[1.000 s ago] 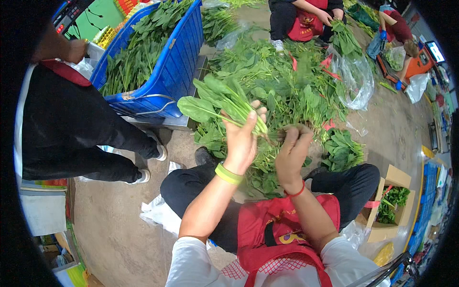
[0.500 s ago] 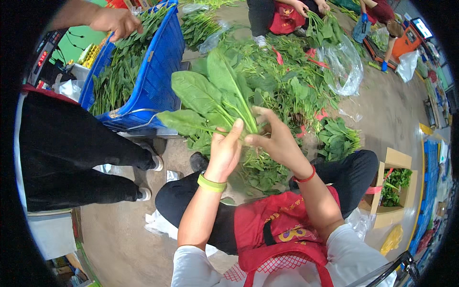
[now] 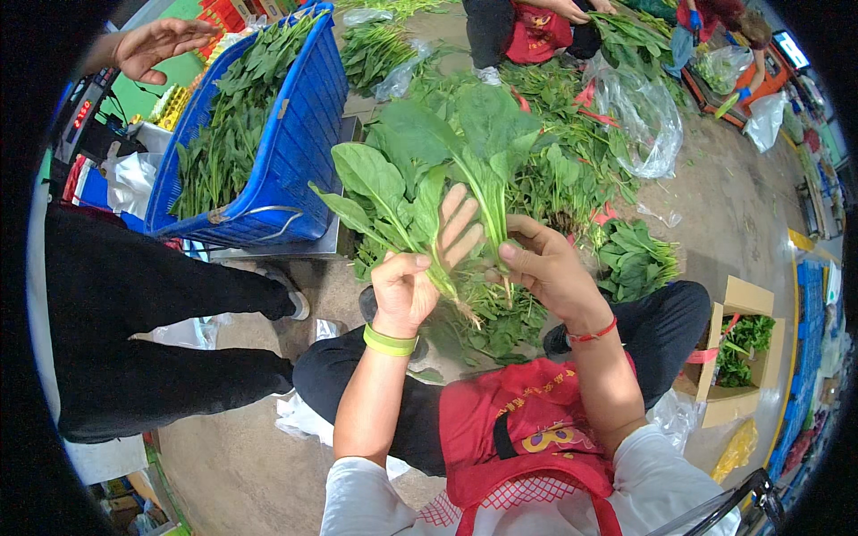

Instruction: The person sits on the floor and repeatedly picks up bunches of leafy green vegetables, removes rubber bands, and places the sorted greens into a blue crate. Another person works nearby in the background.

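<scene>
My left hand (image 3: 407, 288) holds a few spinach plants (image 3: 372, 180) by their stems between the thumb and palm, its other fingers stretched up behind them. Pale roots poke out below the thumb. Just to the right, my right hand (image 3: 552, 275) pinches another spinach plant (image 3: 485, 183) near its base, its broad leaves fanning upward. Both lots of spinach are held apart at the stems, while their leaves overlap at the top. Beneath and beyond my hands lies a loose heap of spinach (image 3: 559, 183) with red ties among it.
A blue crate (image 3: 299, 125) full of greens stands on a metal platform at left, beside a standing person (image 3: 152, 295). Another person's hands (image 3: 581, 11) handle greens at the far side. A clear plastic bag (image 3: 648, 134) and an open cardboard box (image 3: 764, 353) are on the right.
My hands have moved apart, splitting the spinach between them, and my left fingers have opened out. At left, the standing person's hand has drawn back from the crate. The far person's greens have been lowered.
</scene>
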